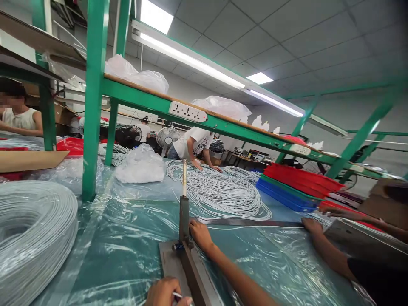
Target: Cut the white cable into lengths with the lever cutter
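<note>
At the bottom edge my left hand (164, 292) is closed, with a short piece of white cable (176, 294) between thumb and fingers. Close beside it stands a metal lever tool (184, 221) with a flat base, a spring bolt and an upright taped handle. My right hand (200, 234) is curled down just right of the tool's post, on a white cable (255, 227) that runs rightward along a flat metal strip (242, 222). The post hides part of its fingertips. Beyond the strip lies a wide loose coil of white cable (223, 191).
A co-worker's hand (313, 226) rests at the strip's right end. Stacked red and blue trays (287, 195) stand behind it. On the left are a big cable coil (35, 229), a green post (94, 106) and a plastic bag (140, 165). Another person (191, 146) leans over the far side.
</note>
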A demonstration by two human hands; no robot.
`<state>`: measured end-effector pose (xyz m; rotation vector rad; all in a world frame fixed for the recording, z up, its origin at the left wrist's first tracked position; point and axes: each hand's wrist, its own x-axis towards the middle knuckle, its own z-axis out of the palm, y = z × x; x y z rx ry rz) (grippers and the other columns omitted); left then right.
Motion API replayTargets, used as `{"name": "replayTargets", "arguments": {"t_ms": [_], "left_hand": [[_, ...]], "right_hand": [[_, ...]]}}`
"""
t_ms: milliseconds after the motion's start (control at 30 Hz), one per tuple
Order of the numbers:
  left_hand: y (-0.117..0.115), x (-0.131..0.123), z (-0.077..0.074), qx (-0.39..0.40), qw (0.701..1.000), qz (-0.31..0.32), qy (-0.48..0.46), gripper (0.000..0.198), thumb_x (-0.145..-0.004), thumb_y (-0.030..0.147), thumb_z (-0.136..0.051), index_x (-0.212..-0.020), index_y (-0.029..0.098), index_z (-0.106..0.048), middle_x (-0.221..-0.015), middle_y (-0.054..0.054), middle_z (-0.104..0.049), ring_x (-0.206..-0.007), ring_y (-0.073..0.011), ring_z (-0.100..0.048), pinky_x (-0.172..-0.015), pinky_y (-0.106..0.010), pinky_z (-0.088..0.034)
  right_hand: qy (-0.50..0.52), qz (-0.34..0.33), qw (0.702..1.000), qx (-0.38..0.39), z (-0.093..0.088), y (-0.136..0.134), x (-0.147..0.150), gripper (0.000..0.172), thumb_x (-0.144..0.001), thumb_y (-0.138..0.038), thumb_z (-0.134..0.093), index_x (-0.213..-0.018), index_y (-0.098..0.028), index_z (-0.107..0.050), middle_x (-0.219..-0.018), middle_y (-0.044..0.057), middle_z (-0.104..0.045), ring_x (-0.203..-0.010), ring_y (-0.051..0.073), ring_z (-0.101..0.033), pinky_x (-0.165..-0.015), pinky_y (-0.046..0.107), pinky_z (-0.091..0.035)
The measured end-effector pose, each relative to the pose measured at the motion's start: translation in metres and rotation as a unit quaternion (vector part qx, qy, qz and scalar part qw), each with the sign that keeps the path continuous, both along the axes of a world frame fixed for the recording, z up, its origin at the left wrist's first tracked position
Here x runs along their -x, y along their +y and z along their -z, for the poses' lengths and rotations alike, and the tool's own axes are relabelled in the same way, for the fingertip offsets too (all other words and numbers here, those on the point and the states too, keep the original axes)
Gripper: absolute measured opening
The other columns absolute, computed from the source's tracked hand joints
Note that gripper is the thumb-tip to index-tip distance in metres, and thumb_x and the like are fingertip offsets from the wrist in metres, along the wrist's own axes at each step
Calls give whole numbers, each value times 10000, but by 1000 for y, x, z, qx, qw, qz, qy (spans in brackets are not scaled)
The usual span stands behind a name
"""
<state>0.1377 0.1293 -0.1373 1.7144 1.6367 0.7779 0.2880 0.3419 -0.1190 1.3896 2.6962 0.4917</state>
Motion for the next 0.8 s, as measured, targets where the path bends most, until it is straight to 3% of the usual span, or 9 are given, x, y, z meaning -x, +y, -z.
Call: {"name": "replayTargets", "arguments": {"t_ms": [367, 533, 667, 800], "left_hand": [[-13, -2, -13, -34, 999, -14, 7, 228, -781, 365, -531, -688, 162, -579, -608, 14, -485, -618, -146, -479, -565, -232, -243], [-18, -1, -17, -46, 999, -24, 2, 226, -787, 361, -540, -702, 159, -594, -595, 23, -477, -601, -137, -459, -568, -234, -235], [-22, 2, -19, -69, 997, -19, -35, 237, -774, 360, -570, -659, 154, -590, -575, 29, -468, -581, -127, -438, -564, -236, -220], [-22, 7, -19, -86, 994, -9, -73, 278, -797, 390, -534, -664, 151, -583, -568, 32, -456, -564, -117, -423, -552, -232, -227]], "right_hand": [[10, -9, 1000, -6, -2, -5, 2, 195, -913, -275, -551, -1021, -120, -598, -1025, 70, -600, -930, 193, -588, -820, 394, -497], [54, -20, 998, -23, -14, -15, -1, 260, -919, -278, -539, -1137, -138, -560, -1095, 80, -581, -970, 208, -578, -857, 426, -480], [112, -2, 993, -27, -27, -36, -18, 263, -919, -262, -537, -1153, -143, -564, -1110, 80, -591, -975, 208, -582, -887, 443, -456], [211, 46, 976, -36, -38, -77, -52, 261, -911, -165, -461, -1121, -165, -617, -1047, 74, -654, -909, 205, -624, -852, 378, -465]]}}
